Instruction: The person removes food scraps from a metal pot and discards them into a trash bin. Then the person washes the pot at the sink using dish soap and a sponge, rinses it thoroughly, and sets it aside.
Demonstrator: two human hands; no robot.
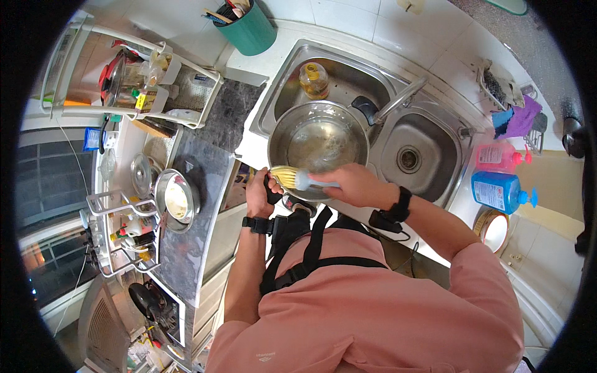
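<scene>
A wide stainless steel pan (pixel 310 126) sits over the near edge of the sink, with shiny wet-looking patches and some foam inside. My left hand (pixel 259 195) grips the pan's near black handle (pixel 272 190). Its far black handle (pixel 364 110) lies by the faucet. In my right hand (pixel 358 185) is a dish brush (pixel 303 179) with a pale blue-grey handle. The brush's yellow bristles (pixel 283 178) are at the pan's near left rim, close to my left fingers. Whether they press on the metal, I cannot tell.
Behind the pan, an amber bottle (pixel 314 81) stands in the left basin of the double sink (pixel 345 65). The faucet (pixel 402 99) reaches between the basins. Pink (pixel 496 156) and blue (pixel 495 191) pump bottles stand at right. A steel bowl (pixel 163 198) sits on the left counter (pixel 200 186).
</scene>
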